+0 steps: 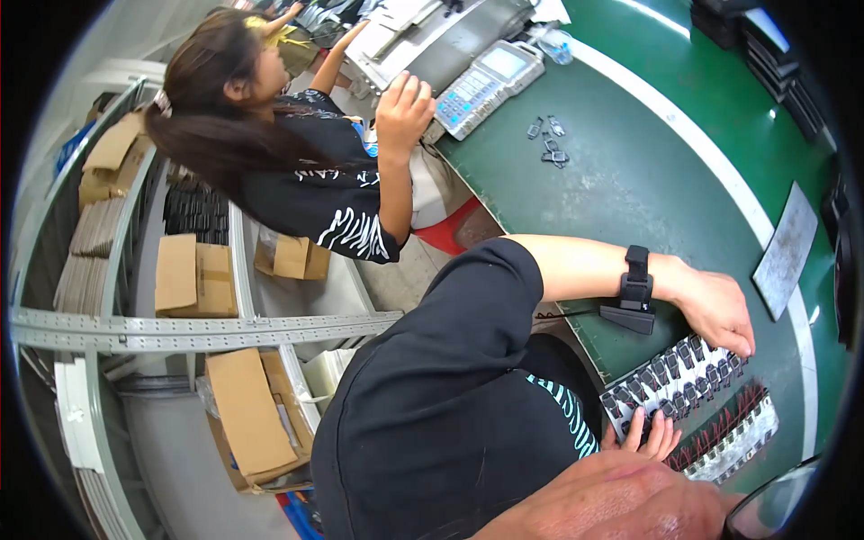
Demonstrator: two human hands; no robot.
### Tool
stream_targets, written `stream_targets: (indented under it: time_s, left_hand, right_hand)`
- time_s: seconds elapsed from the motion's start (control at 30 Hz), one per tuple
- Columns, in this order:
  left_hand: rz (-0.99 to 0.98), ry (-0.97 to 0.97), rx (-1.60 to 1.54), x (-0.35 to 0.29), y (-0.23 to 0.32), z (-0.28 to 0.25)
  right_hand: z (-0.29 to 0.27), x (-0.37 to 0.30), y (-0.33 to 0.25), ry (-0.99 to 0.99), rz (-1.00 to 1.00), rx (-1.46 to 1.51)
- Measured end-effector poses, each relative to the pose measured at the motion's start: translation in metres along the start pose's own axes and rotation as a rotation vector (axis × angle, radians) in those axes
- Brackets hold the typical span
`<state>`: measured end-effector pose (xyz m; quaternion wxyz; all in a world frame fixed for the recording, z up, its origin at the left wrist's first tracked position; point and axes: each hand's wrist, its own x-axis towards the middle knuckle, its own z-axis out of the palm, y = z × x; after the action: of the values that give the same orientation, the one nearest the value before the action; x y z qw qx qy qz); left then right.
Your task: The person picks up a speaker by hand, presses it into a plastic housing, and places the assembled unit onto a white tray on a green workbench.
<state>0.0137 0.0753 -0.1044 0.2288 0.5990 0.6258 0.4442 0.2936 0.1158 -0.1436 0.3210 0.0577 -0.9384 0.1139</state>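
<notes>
While both hands sit at the white tray [630,389] of small dark parts, the head view shows the work well on: as far as can be seen, the tray's rows look filled, with no bare slot in sight. The left hand [715,310], with a black wrist strap [634,292] behind it, lies palm down with its fingers stretched out and their tips on the tray's far edge, closed on nothing. The right hand [650,436] shows only its fingers at the near edge; whether its grip has hold of the tray cannot be told. Just beyond the right grip lies a second tray [733,441] of red-tipped parts, also seemingly full. Well away from the left grip, a few loose parts [549,144] lie untouched on the green counter [630,198], so some sorting may be left. A co-worker's hand [405,108] hovers by a keypad device [486,85].
</notes>
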Motion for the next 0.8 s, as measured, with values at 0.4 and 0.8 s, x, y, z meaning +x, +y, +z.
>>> stream_targets:
  time_s: [0.4,0.8]
  left_hand:
    - [-0.121,0.225,-0.085,-0.019,0.031,-0.007]
    - [-0.321,0.627,-0.616,-0.091,0.062,0.072]
  right_hand:
    - [-0.018,-0.001,-0.001,0.198,0.165,0.299]
    - [0.048,0.013,0.070,0.184,0.027,2.606]
